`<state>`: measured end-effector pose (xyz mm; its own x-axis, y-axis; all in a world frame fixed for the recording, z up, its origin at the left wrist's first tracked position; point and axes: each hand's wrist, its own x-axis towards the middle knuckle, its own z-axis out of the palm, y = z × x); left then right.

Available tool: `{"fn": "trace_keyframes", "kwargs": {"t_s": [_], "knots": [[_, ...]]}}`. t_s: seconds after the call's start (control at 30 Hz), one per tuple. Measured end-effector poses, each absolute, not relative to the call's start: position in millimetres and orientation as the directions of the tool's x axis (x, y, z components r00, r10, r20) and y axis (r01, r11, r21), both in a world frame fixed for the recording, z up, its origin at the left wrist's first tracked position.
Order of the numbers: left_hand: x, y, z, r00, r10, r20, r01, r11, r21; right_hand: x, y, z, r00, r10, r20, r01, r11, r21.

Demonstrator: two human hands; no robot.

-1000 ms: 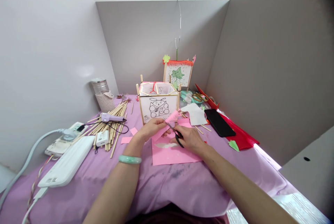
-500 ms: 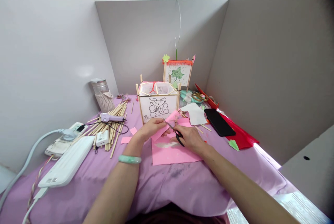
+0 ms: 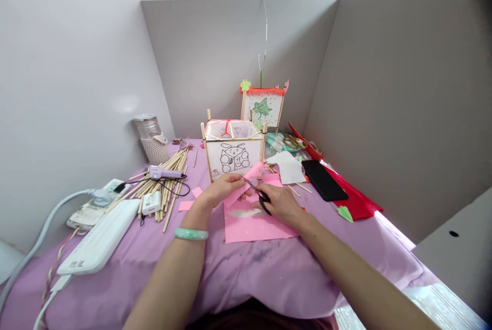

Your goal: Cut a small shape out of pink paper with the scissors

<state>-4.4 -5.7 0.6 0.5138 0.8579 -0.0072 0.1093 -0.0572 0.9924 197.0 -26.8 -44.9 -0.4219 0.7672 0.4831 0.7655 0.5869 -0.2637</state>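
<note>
My left hand (image 3: 227,189), below a green bangle (image 3: 191,234) on the wrist, pinches a strip of pink paper (image 3: 255,170). Black-handled scissors (image 3: 263,203) are gripped in my right hand (image 3: 283,204), their blades lying against the strip near my left fingertips. Whether the blades are parted I cannot tell. Under both hands a larger pink sheet (image 3: 253,231) lies flat, with a pale patch on it. Just behind them stands a lantern-like box (image 3: 235,157) of wooden sticks and white panels, with a cartoon animal drawn on its front.
At left lie a bundle of wooden sticks (image 3: 169,204), a lilac glue gun (image 3: 165,172), a white power strip (image 3: 100,238) and a jar (image 3: 151,140). A black phone (image 3: 324,180) rests on red material (image 3: 357,202) at right. Behind is a second lantern (image 3: 265,108); grey partitions (image 3: 238,43) enclose the table.
Both hands, the scissors and the pink strip keep nearly the same position. The whole view has shifted very slightly.
</note>
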Motion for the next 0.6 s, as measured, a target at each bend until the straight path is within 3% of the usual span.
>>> {"fn": "trace_keyframes", "kwargs": {"t_s": [0.2,0.6], "knots": [[-5.4,0.6,-4.0,0.427,0.904,0.006,0.032,-0.022,0.999,197.5,-27.3,-44.1,-0.417,0.774,0.477,0.757,0.586,-0.288],[-6.9,2.4,-6.0,0.402,0.915,0.029,0.047,-0.053,0.998,198.2,-26.1,-46.1,-0.43,0.774,0.465,0.758,0.589,-0.278]]}}
